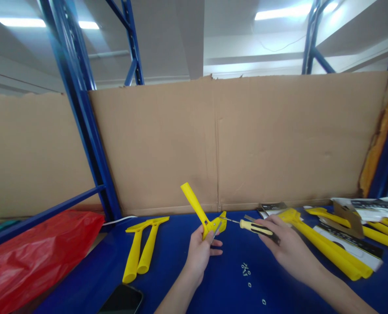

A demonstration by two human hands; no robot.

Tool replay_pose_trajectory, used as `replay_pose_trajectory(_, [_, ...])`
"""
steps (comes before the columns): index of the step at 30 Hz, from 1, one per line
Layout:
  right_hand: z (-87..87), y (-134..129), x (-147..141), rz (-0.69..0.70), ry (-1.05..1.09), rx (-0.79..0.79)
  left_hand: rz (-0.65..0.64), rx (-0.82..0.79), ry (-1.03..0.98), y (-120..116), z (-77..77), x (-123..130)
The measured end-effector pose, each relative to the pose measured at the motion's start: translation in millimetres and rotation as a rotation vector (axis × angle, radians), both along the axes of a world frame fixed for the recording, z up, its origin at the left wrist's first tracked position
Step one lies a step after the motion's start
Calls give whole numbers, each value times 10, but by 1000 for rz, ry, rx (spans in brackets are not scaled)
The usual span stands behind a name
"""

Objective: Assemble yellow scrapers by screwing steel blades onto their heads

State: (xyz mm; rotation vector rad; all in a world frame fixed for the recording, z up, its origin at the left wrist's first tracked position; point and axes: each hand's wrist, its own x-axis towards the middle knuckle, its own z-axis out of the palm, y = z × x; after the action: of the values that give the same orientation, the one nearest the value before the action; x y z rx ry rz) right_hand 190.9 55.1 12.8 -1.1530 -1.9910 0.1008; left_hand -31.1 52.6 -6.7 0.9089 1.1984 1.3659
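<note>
Near the middle of the view, my left hand (200, 253) grips a yellow T-shaped tool (194, 204) by its head, with the round handle pointing up and to the left. A thin metal strip (216, 233) lies against that head beside my thumb. In my right hand (283, 244) is a screwdriver (257, 228) with a cream and black handle. Its shaft points left, and the tip reaches the right part of the yellow head. Small metal nuts and screws (246, 269) are scattered on the blue tabletop (228, 288) between my forearms.
Two yellow tools (147, 244) lie at the left, above a black phone (123, 300). More yellow tools (331, 246) and printed packages (351, 244) are at the right. A red plastic bag (43, 257) sits far left. Cardboard (167, 148) stands behind, between blue posts (92, 144).
</note>
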Motion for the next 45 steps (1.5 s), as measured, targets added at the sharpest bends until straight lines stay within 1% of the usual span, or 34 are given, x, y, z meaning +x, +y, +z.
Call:
replay_pose_trajectory(3, [33, -61, -47, 35, 40, 23, 11, -7, 0, -10, 14, 15])
replay_pose_trajectory(7, [21, -84, -73, 80, 24, -2, 11, -4, -12, -9, 15, 15])
replay_pose_trajectory(14, [16, -85, -60, 72, 9, -10, 26, -12, -34, -7, 20, 18])
replay_pose_trajectory(23, [3, -89, -52, 101, 5, -35, 17, -5, -20, -9, 22, 24])
replay_pose_trajectory(26, [-5, -96, -47, 106, -36, 0, 28, -14, -12, -1, 20, 23])
replay_pose_trajectory(29, [-7, -105, -49, 103, -73, 82, 21, -3, -2, 9, -4, 5])
replay_pose_trajectory(32, [-5, -112, -54, 66, -77, 157, -2, 12, 53, 18, -41, -10])
replay_pose_trajectory(34, [-6, -119, -53, 31, -68, 170, -19, 22, 105, 21, -59, -8])
replay_pose_trajectory(38, [-27, -148, -47, -8, -44, 118, -33, 33, 157, 14, -61, 17])
replay_pose_trajectory(42, [-64, -168, -55, 63, 8, 44, -12, 21, 163, 4, -41, 27])
replay_pose_trajectory(45, [-69, -162, -78, 99, 8, -1, 15, -5, 149, 9, -33, 23])
